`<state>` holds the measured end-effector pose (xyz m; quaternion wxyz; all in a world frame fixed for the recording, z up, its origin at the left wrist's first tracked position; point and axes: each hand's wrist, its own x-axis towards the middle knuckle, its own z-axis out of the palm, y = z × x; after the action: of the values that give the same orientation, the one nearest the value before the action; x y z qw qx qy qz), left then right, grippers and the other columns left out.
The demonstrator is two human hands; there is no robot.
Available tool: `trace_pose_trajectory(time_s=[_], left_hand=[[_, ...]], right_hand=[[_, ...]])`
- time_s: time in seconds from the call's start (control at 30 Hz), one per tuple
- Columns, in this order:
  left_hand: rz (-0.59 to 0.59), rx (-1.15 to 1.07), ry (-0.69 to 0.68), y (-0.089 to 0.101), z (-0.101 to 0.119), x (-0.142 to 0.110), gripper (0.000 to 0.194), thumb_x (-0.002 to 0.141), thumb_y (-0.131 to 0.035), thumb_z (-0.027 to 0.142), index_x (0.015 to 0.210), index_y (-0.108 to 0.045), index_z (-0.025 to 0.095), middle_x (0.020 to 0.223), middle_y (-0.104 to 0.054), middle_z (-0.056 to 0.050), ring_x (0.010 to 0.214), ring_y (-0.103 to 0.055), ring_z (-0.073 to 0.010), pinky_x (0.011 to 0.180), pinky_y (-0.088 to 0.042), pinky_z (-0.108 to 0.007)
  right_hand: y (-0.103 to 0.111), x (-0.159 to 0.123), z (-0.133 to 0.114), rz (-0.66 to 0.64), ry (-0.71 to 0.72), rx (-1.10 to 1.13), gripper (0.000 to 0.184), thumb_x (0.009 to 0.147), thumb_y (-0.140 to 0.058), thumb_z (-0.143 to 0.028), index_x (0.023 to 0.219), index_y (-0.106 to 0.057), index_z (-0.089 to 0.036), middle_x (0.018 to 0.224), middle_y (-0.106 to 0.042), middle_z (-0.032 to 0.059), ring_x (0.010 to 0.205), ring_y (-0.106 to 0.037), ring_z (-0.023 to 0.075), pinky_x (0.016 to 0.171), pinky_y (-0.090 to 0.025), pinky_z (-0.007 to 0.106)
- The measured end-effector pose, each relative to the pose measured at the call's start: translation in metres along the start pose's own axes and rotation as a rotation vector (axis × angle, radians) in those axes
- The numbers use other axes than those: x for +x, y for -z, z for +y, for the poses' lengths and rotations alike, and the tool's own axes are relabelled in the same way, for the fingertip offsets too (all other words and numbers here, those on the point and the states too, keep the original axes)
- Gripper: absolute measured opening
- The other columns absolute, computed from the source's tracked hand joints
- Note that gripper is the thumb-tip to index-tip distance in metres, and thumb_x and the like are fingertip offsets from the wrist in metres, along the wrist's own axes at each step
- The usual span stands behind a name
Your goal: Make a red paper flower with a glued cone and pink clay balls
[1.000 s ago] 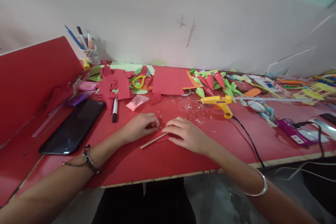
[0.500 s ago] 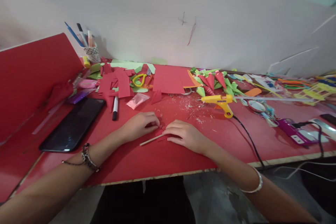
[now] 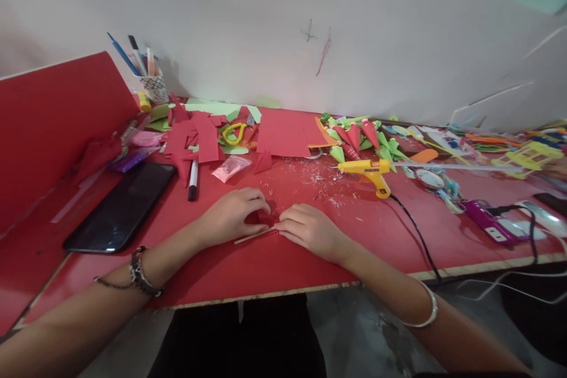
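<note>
Both my hands rest on the red table near its front edge. My left hand has its fingers curled down onto a small red paper piece. My right hand lies with fingers pressed together on the same red piece and on a thin wooden stick, which lies flat and points toward the lower left. Fingertips of both hands nearly meet over the paper.
A yellow glue gun with a black cord lies right of my hands. Red and green paper scraps, yellow scissors, a marker, a black phone, a pen cup and paper cones fill the back.
My hands have drawn slightly closer together over the red piece, and the stick shows less length. The view has shifted a little.
</note>
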<state>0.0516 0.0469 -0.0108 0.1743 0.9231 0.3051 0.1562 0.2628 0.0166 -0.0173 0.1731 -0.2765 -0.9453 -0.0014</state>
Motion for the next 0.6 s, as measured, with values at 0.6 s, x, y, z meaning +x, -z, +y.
trace_pose_trajectory(time_s=[0.6], left_hand=[[-0.007,0.277,0.055,-0.013,0.026,-0.007,0.018,0.084,-0.047,0.029,0.079,-0.057,0.015,0.075,-0.058,-0.003,0.069,-0.052,-0.0158,0.063,-0.039,-0.027]], right_hand=[[-0.001,0.004,-0.001,-0.052,-0.152,0.171,0.022,0.088,-0.040,-0.022,0.079,-0.058,-0.015,0.078,-0.058,0.0061,0.075,-0.049,0.0154,0.068,-0.042,0.026]])
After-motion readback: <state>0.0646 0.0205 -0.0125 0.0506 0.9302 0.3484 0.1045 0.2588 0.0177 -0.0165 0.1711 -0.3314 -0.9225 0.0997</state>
